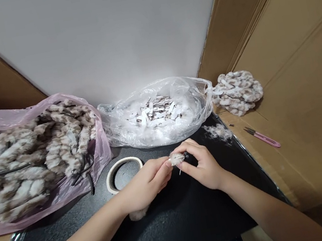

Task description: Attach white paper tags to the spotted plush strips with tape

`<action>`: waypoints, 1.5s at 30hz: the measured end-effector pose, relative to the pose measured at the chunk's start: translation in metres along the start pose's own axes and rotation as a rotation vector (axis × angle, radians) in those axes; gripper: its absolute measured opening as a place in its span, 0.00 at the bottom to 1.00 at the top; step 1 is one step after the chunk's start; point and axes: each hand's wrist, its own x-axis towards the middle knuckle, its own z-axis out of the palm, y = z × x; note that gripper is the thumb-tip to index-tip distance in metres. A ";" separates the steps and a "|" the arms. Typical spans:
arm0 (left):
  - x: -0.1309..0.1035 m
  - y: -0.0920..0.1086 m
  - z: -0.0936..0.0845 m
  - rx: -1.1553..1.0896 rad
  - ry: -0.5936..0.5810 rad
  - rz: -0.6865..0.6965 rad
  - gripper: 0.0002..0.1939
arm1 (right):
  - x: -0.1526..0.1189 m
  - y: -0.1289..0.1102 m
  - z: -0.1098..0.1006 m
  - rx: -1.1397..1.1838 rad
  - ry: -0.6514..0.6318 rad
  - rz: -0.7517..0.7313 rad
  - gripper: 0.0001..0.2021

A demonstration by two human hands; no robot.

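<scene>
Between my two hands is a small fluffy, pale fur piece [176, 159], with a thin white stick-like bit poking out below it. My left hand [147, 183] is closed on it from the left, thumb against forefinger. More brown-white fur [139, 214] shows under my left wrist; whether it is the same piece I cannot tell. My right hand [201, 165] pinches the fur's other end, where something small and dark shows by the fingers. A roll of cream tape [109, 178] lies flat just behind my left hand.
A pink bag [102, 141] of fur strips with black cords stands left. Behind my hands sits a clear bag [122, 133] of white scraps. At right are a furry bundle [238, 92], loose fluff [219, 132] and pink-handled snips [265, 138]. Cardboard walls [306, 82] flank the black surface [181, 233].
</scene>
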 end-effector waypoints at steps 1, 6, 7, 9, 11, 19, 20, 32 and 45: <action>0.000 -0.001 0.002 -0.101 -0.042 -0.038 0.19 | 0.000 0.001 0.000 0.014 0.004 0.005 0.03; 0.001 -0.002 0.008 -0.445 -0.184 -0.255 0.17 | 0.003 0.005 -0.001 0.304 -0.057 0.230 0.14; 0.000 -0.001 0.009 -0.442 -0.199 -0.256 0.17 | 0.003 0.006 0.000 0.426 -0.091 0.318 0.15; -0.001 0.001 0.008 -0.322 -0.200 -0.180 0.18 | 0.004 0.007 0.003 0.647 -0.150 0.483 0.17; -0.003 0.003 0.008 -0.069 -0.110 -0.044 0.17 | 0.004 0.008 0.005 0.782 -0.181 0.602 0.17; -0.004 0.004 0.009 0.629 0.175 0.114 0.17 | 0.000 0.011 0.005 0.666 0.280 0.538 0.10; -0.004 0.004 0.009 0.646 0.197 0.096 0.17 | -0.002 0.009 0.004 0.530 0.408 0.407 0.08; -0.009 -0.007 0.021 1.077 0.580 0.318 0.15 | -0.013 -0.016 0.024 -0.193 0.387 -0.139 0.04; -0.011 -0.009 0.025 1.198 0.666 0.369 0.16 | -0.016 -0.013 0.030 -0.123 0.376 -0.090 0.05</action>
